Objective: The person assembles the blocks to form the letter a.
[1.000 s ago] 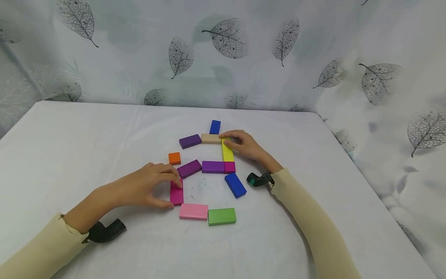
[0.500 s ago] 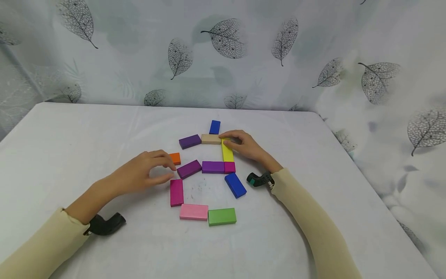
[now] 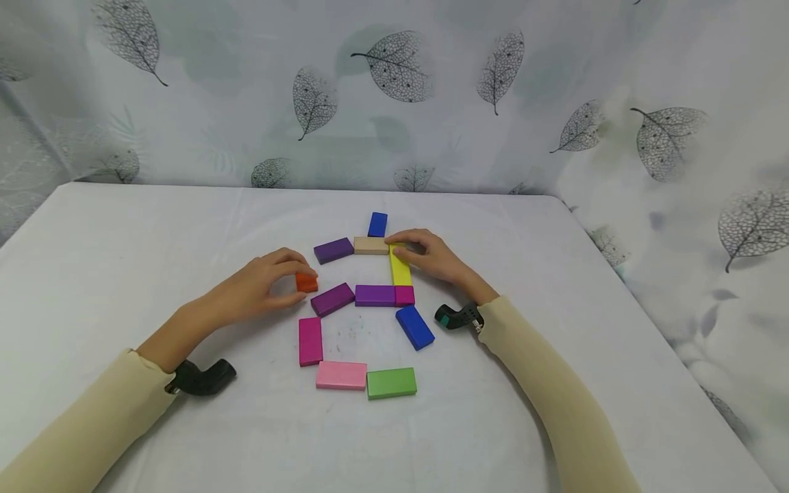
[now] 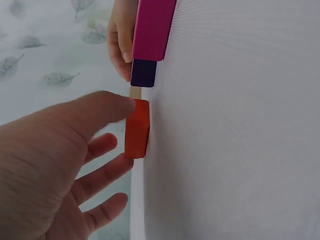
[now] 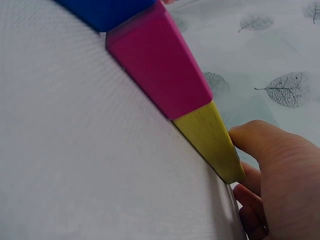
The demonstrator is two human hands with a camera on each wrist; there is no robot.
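My left hand [image 3: 257,286] is at the small orange block [image 3: 305,283], with thumb and fingertips at opposite sides of it; the left wrist view shows the thumb on the orange block [image 4: 138,129] and a fingertip at its other end. My right hand [image 3: 434,256] holds the far end of the long yellow block [image 3: 401,268] between thumb and index finger. In the right wrist view the yellow block [image 5: 212,142] lies flat, end-on to a magenta block [image 5: 160,65]. The tan block [image 3: 371,246] touches the yellow one near my right fingertips.
Around them on the white table lie purple blocks [image 3: 374,296], a small magenta block [image 3: 404,296], blue blocks [image 3: 415,327], a longer magenta block [image 3: 311,341], a pink block [image 3: 341,375] and a green block [image 3: 391,383]. Behind the table hangs a leaf-patterned cloth [image 3: 246,103].
My left hand has left the long magenta block, moved away from me and come round the orange block. My right hand stays at the yellow block.
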